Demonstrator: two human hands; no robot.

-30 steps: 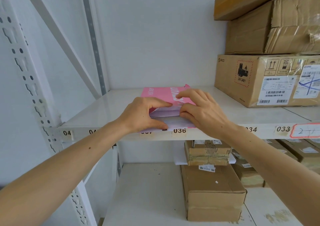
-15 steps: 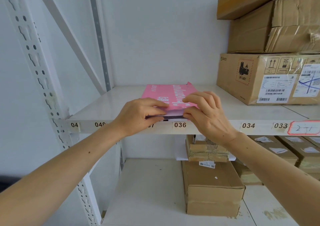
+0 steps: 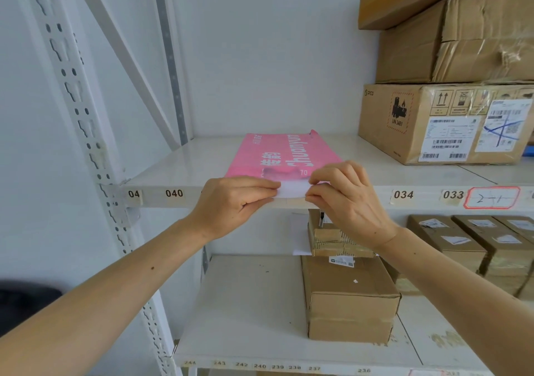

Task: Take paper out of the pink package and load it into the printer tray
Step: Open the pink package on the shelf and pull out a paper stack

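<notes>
A pink package (image 3: 277, 156) with white lettering lies flat on the upper white shelf (image 3: 185, 167), its open end toward me at the shelf's front edge. White paper (image 3: 292, 188) shows at that open end. My left hand (image 3: 231, 202) pinches the paper's near edge from the left, thumb on top. My right hand (image 3: 349, 199) pinches the same edge from the right. No printer or tray is in view.
Brown cardboard boxes (image 3: 445, 121) are stacked at the right of the upper shelf. The lower shelf holds a taped box (image 3: 349, 297) with a smaller one (image 3: 332, 237) on top, and several more at the right. A perforated white upright (image 3: 81, 110) stands at the left.
The pink flap that both hands held up has been lowered flat. Both hands have come forward to the front edge and now pinch the exposed white paper.
</notes>
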